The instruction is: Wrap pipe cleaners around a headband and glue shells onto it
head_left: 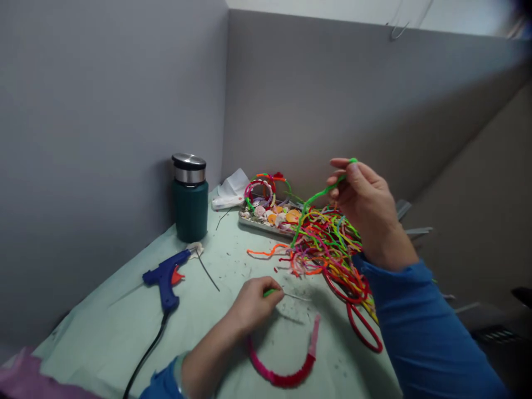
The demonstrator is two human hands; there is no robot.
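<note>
In the head view, a grey left wall (112, 122) and back wall (307, 94) meet in a corner behind a table (103, 338), whose pale green cover is strewn with dark specks. A hook (399, 32) hangs at the back wall's top edge. A bottle (191, 205) stands upright near the left wall; in front of it lies a glue gun (166, 277), its cord (145, 352) trailing toward the near side. A tissue (235, 185) and a tray (266, 226) of small pieces sit near the corner. To their right spreads a tangle (328, 233) of bright strands, with 2 red loops (364, 331) at its near side.

The right hand (368, 194), raised, pinches a green strand (316, 198) that slants down to the tangle. The left hand (255, 305), low over the table, grips a green piece (269, 292) between thumb and fingers, a thin wire (297, 297) jutting out beyond them. A pink-and-red band (286, 380) lies curved just beside it.
</note>
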